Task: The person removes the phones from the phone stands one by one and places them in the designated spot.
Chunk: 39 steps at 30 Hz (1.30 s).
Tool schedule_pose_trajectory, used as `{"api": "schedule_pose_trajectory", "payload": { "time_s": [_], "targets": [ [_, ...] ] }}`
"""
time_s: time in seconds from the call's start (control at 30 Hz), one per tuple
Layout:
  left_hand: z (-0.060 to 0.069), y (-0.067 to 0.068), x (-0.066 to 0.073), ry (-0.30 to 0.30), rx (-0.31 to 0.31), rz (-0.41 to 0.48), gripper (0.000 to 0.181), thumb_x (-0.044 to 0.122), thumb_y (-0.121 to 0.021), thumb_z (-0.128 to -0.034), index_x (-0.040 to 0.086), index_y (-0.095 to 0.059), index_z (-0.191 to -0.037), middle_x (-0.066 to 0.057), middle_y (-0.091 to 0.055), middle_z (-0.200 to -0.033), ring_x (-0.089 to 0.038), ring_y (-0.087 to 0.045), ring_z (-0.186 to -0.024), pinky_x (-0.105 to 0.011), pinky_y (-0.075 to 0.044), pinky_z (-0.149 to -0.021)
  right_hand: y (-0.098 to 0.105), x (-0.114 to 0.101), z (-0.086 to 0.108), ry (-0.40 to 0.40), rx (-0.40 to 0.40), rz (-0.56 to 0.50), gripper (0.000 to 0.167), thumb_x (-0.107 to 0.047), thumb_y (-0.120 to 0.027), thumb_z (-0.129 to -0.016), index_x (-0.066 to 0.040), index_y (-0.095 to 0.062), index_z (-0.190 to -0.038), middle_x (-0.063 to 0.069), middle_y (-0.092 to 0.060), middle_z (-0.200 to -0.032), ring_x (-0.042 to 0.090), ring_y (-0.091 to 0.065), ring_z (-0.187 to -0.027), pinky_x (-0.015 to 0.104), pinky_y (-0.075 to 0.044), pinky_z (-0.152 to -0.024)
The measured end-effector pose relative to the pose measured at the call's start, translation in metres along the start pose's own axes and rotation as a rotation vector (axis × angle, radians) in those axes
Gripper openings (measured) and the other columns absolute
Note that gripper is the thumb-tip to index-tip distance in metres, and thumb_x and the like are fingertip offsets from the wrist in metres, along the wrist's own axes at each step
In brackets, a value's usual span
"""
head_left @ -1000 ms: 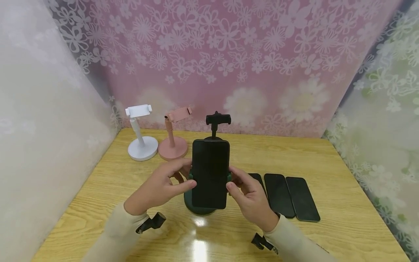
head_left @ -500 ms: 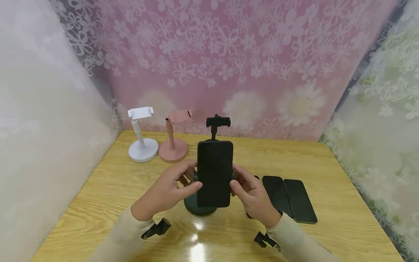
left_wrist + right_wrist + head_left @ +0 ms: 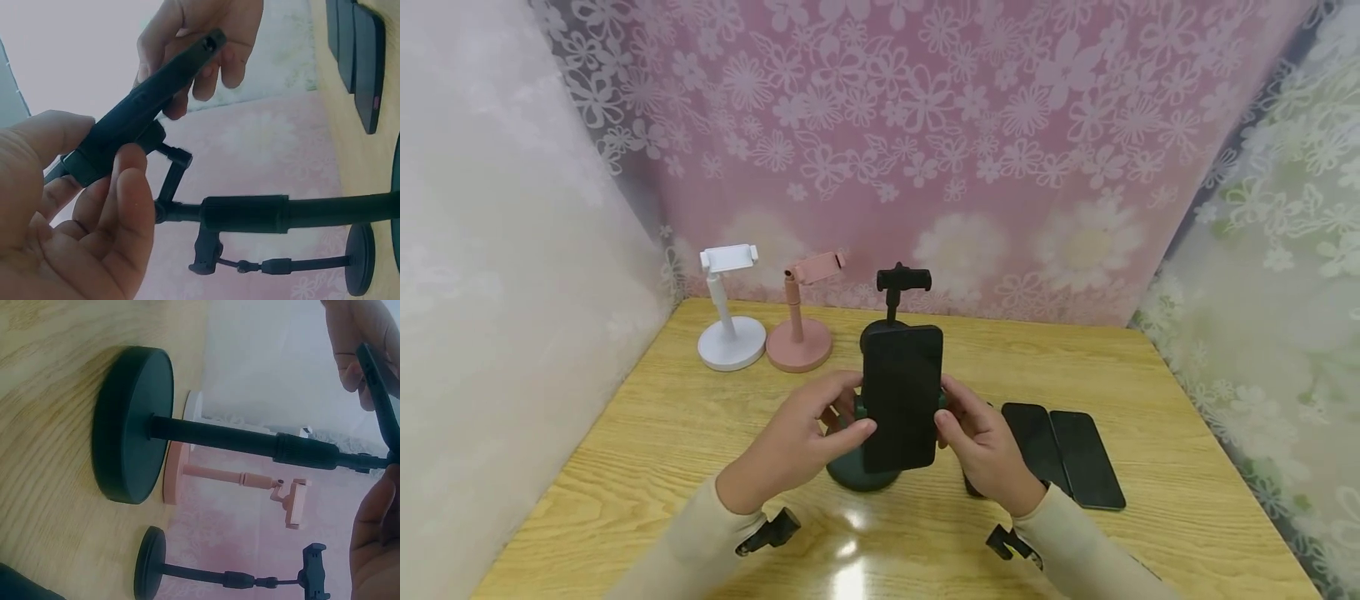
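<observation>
A black smartphone (image 3: pixel 902 400) stands upright, slightly turned, in the clamp of a dark green phone stand (image 3: pixel 215 436). My left hand (image 3: pixel 805 429) grips the phone and clamp at the left edge, thumb in front and fingers curled behind. On the opposite edge my right hand (image 3: pixel 981 446) holds them the same way. The left wrist view shows the phone (image 3: pixel 144 100) edge-on and tilted, its clamp joined by a jointed arm to the pole. In the head view the phone hides most of the pole; the round base (image 3: pixel 861 471) shows below it.
Behind stands a black phone stand (image 3: pixel 902 279). A white stand (image 3: pixel 730 342) and a pink stand (image 3: pixel 799 343) are at the back left. Several dark phones lie at the right, including one at the outer end (image 3: pixel 1087 458); my right hand partly covers another. A floral backdrop (image 3: pixel 880 167) encloses the wooden table (image 3: pixel 647 433).
Both hands have shifted right with the phone and clamp, and the phone has turned slightly. The stand's base has stayed nearly in place. The head view has moved a little.
</observation>
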<state>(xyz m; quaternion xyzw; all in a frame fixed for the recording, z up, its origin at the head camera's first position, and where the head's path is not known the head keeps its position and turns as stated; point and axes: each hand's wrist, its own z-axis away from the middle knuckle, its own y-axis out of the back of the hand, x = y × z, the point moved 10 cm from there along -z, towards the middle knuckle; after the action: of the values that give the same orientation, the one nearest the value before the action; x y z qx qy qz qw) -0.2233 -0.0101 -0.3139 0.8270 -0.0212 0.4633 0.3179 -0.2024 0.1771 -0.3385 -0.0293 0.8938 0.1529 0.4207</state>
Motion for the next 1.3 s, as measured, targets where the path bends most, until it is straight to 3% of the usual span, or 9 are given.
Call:
{"api": "schedule_pose_trajectory", "payload": {
  "time_s": [0.2,0.4,0.6,0.83,0.97,1.1,1.3],
  "targets": [
    [-0.005,0.002,-0.006,-0.005,-0.034,0.017,0.048,0.023,-0.069,-0.1023,0.01,-0.055,-0.146,0.002,-0.065,-0.103,-0.011,-0.066,-0.092,-0.031,-0.057,-0.078,0.001,0.002,-0.001,-0.016,0.004,0.016,0.052,0.01,-0.048,-0.105,-0.002,-0.043,-0.156,0.004,-0.06,-0.096,0.021,-0.056,-0.071,0.03,-0.053,-0.065],
    [-0.005,0.008,-0.015,0.056,-0.062,0.051,0.05,0.024,-0.068,-0.103,0.01,-0.053,-0.148,0.001,-0.065,-0.106,-0.013,-0.066,-0.097,-0.032,-0.055,-0.079,-0.002,0.003,-0.003,-0.041,0.007,0.058,0.049,0.009,-0.048,-0.105,0.008,-0.04,-0.153,0.012,-0.059,-0.092,0.02,-0.057,-0.068,0.03,-0.054,-0.064],
    [-0.009,0.011,-0.012,0.11,-0.057,0.072,0.048,0.024,-0.072,-0.1004,0.009,-0.055,-0.142,0.0,-0.064,-0.105,-0.017,-0.064,-0.096,-0.034,-0.055,-0.078,0.004,-0.001,-0.007,-0.05,0.024,0.144,0.046,0.008,-0.052,-0.104,0.007,-0.046,-0.149,0.012,-0.06,-0.09,0.019,-0.057,-0.065,0.03,-0.055,-0.063],
    [-0.012,0.013,-0.012,0.097,-0.053,0.045,0.042,0.026,-0.072,-0.1,0.01,-0.057,-0.136,0.001,-0.066,-0.106,-0.016,-0.065,-0.096,-0.035,-0.055,-0.079,0.007,-0.02,-0.018,-0.025,0.057,0.305,0.045,0.004,-0.064,-0.099,-0.008,-0.056,-0.141,0.006,-0.064,-0.117,0.015,-0.061,-0.095,0.029,-0.056,-0.074],
    [-0.013,0.016,-0.013,0.09,-0.041,0.036,0.037,0.029,-0.072,-0.0997,0.012,-0.06,-0.13,0.001,-0.066,-0.104,-0.017,-0.064,-0.095,-0.034,-0.055,-0.078,0.011,-0.04,-0.025,0.041,0.11,0.44,0.047,0.001,-0.066,-0.096,-0.009,-0.055,-0.14,0.008,-0.061,-0.123,0.017,-0.059,-0.102,0.029,-0.056,-0.077],
    [-0.015,0.019,-0.014,0.102,-0.021,0.048,0.029,0.03,-0.073,-0.099,0.013,-0.063,-0.121,0.0,-0.066,-0.101,-0.019,-0.063,-0.093,-0.032,-0.055,-0.077,0.012,-0.069,-0.033,0.17,0.161,0.657,0.046,-0.01,-0.065,-0.095,-0.007,-0.056,-0.141,0.013,-0.06,-0.126,0.02,-0.06,-0.1,0.033,-0.057,-0.073],
    [-0.016,0.017,-0.013,0.094,-0.027,0.079,0.026,0.029,-0.074,-0.0987,0.014,-0.064,-0.117,-0.001,-0.067,-0.101,-0.02,-0.065,-0.093,-0.038,-0.056,-0.078,-0.008,-0.102,-0.051,0.285,0.114,0.957,0.057,-0.029,-0.057,-0.099,-0.01,-0.048,-0.152,0.018,-0.055,-0.139,0.032,-0.06,-0.107,0.04,-0.054,-0.067]
  ]
}}
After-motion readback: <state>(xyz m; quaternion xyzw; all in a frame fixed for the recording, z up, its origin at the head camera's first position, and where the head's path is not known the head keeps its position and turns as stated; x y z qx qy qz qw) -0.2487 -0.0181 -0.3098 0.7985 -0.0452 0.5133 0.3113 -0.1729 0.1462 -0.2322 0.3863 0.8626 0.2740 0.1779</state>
